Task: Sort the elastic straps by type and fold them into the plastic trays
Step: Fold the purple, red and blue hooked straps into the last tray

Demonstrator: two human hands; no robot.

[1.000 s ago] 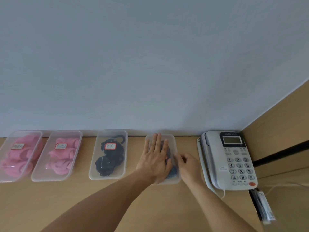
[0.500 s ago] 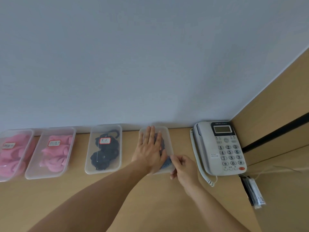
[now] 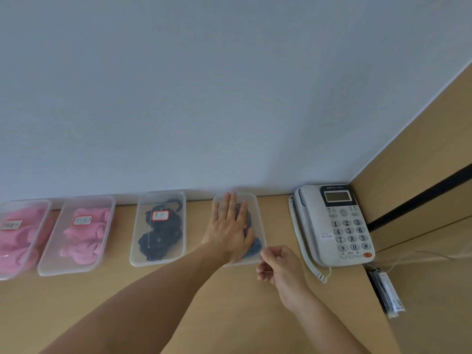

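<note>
Head view: I look down along both of my forearms at a row of trays set against the wall.
Left hand: it lies flat and palm down with the fingers straight and close together. It presses on top of the clear tray and covers its left side and middle.
Right hand: the fingers are curled, and my thumb and forefinger pinch the tray's near right corner.
Clear tray: it sits on the table with its far end close to the wall, between the black-strap tray and the telephone. It touches neither.
Dark straps: they are inside the clear tray, blue at the near end and darker beside my fingers. Most of them are hidden under my left hand, so I cannot tell how they are folded.
Black-strap tray: it sits just left of my left hand and holds heaped black straps, one end curling up at the far side. There is a red-bordered label on top, with writing too blurred to read.
Pink trays: two more sit further left, the nearer one and the outer one, which is cut off by the frame edge. Each holds pink straps and carries a label.
Telephone: a pale desk phone sits right of my right hand with its handset on the cradle. Its coiled cord trails near my wrist without touching it.
Right edge: a wooden side panel meets the wall, and a flat wrapped packet lies beside the table's right edge.
</note>
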